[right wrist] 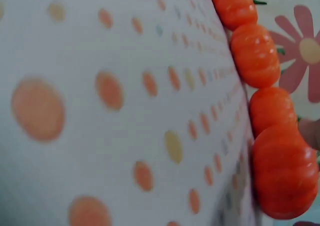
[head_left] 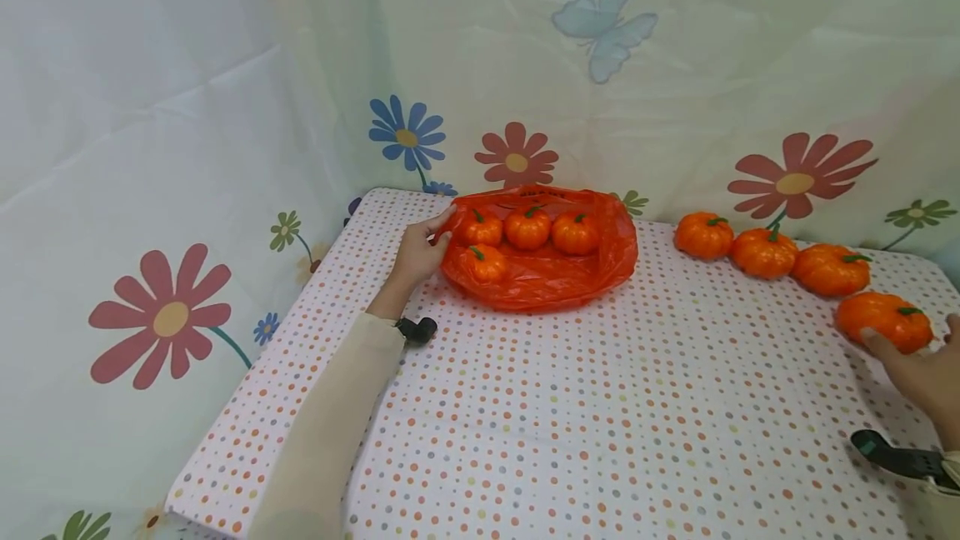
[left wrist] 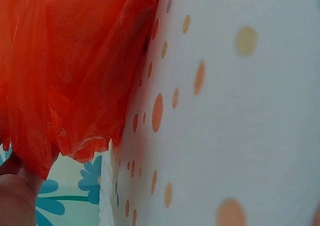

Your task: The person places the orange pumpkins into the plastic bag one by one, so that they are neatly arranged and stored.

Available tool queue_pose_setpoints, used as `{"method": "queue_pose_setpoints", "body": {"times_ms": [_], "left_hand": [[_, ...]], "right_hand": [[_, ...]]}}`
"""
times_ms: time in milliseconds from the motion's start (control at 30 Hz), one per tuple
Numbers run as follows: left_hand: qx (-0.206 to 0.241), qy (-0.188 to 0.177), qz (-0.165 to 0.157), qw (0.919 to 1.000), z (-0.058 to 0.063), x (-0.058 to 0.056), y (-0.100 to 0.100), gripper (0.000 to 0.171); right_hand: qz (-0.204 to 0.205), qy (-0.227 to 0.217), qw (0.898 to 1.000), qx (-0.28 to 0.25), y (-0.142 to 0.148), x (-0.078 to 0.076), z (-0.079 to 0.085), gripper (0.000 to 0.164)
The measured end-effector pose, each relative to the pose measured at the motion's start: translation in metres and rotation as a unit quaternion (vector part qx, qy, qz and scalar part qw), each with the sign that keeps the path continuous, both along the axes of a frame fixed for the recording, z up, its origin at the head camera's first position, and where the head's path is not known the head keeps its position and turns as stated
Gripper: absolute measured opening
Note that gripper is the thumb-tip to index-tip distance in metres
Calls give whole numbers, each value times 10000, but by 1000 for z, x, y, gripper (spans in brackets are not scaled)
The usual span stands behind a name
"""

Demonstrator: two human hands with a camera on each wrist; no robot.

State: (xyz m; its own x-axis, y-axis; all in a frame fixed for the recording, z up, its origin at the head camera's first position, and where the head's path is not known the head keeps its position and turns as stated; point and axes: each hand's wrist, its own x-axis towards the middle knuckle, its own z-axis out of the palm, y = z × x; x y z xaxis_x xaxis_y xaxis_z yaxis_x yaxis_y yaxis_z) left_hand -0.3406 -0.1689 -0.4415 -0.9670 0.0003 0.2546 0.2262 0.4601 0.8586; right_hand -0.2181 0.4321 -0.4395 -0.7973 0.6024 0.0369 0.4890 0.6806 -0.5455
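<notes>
A red plastic bag (head_left: 540,290) lies with its mouth spread, lettering on its back rim. Inside it sit several small orange pumpkins (head_left: 527,228) with green stems. My left hand (head_left: 418,255) pinches the bag's left edge between thumb and fingers; the left wrist view shows crumpled red plastic (left wrist: 75,71) above the fingers. At the right, my right hand (head_left: 922,377) reaches around the nearest loose pumpkin (head_left: 881,321), thumb at its near side and fingers spread apart. That pumpkin (right wrist: 284,173) still rests in the row, and part of the hand is out of frame.
More loose pumpkins (head_left: 763,253) stand in a slanting row along the table's back right edge. A dotted cloth covers the table (head_left: 600,415). Flower-printed curtains (head_left: 480,40) hang close behind and along the left side.
</notes>
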Motion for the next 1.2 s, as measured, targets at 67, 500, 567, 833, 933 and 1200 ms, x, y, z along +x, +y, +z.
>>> {"method": "queue_pose_setpoints", "body": {"times_ms": [67, 500, 567, 833, 933, 1200], "left_hand": [[-15, -10, 2, 10000, 0, -1, 1, 48], [103, -89, -10, 9999, -2, -2, 3, 48], [114, -77, -13, 9999, -2, -1, 3, 48], [176, -40, -44, 9998, -2, -2, 3, 48], [150, -43, -48, 9999, -2, -2, 2, 48], [106, -162, 21, 9998, 1, 1, 0, 48]], "right_hand": [[15, -190, 9997, -146, 6, 0, -6, 87], [139, -618, 9973, -369, 14, -11, -9, 95], [101, -558, 9977, -372, 10, -11, -9, 92], [269, -560, 9976, -313, 1, -13, -10, 93], [378, -563, 9972, -322, 1, -13, -11, 94], [335, -628, 9960, -542, -1, -15, -12, 93]]}}
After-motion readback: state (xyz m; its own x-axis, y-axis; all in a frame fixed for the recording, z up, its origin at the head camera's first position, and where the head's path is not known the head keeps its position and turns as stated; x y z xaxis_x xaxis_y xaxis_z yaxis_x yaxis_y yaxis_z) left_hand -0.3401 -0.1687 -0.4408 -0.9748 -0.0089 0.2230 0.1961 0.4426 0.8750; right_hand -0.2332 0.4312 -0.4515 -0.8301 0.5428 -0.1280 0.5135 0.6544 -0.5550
